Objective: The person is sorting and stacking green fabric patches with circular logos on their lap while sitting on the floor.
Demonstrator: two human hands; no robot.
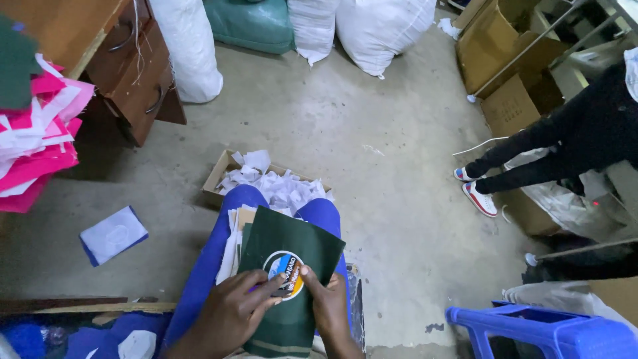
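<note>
Item: dark green fabric piece (292, 266) with a round multicoloured badge (286, 274), lying across the person's lap on blue trousers (219, 259), its upper corner pointing toward the cardboard box (222, 174).

Left hand (232, 312): fingers curled, tips pressing on the badge's left edge, pinching something thin there; what it is I cannot tell.

Right hand (325, 296): fingers bent down onto the badge's right side, pinning the fabric flat.

State of work, as judged: badge sits on the fabric; paper scraps (279, 186) fill the box, suggesting many backings already stripped. A stack of further pieces (234, 246) lies under the green one, so more appears left.

Room: open concrete floor (345, 126) ahead; wooden drawers (136, 80) and pink fabric stack (40, 133) to the left; blue plastic stool (545, 329) at the right, near; another person's legs (531, 159) farther right.
</note>
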